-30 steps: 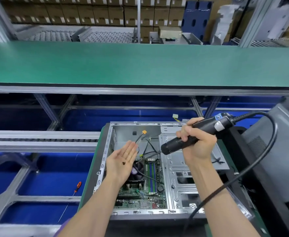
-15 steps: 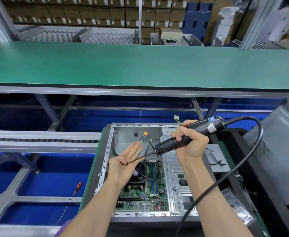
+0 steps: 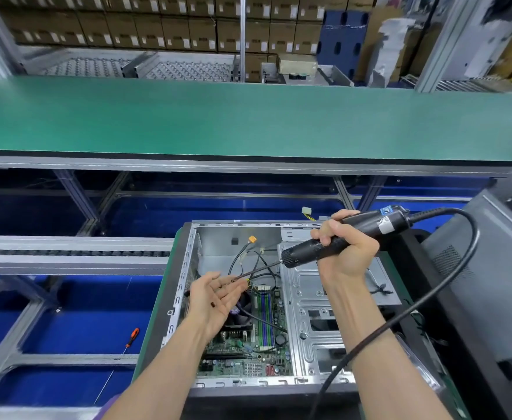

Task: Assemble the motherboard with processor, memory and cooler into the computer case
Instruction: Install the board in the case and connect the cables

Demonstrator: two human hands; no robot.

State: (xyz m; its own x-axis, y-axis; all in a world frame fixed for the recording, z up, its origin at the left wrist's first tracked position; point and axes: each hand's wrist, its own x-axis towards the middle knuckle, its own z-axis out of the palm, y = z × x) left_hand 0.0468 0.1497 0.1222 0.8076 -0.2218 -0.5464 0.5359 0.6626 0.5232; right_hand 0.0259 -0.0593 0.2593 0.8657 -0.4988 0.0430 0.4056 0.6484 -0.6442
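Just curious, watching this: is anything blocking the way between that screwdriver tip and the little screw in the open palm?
Nothing visible. The electric screwdriver bit reaches over the left hand's fingers; the screw lies bare on the palm.

Cooler (image 3: 242, 313) half behind left hand (image 3: 215, 298)

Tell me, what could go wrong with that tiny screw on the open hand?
1. The small screw lies loose on the flat left hand above the motherboard; a tilt could drop it among the parts.
2. The electric screwdriver in the right hand points its bit at the left fingers; it might poke them.
3. Its thick cord could snag the case.
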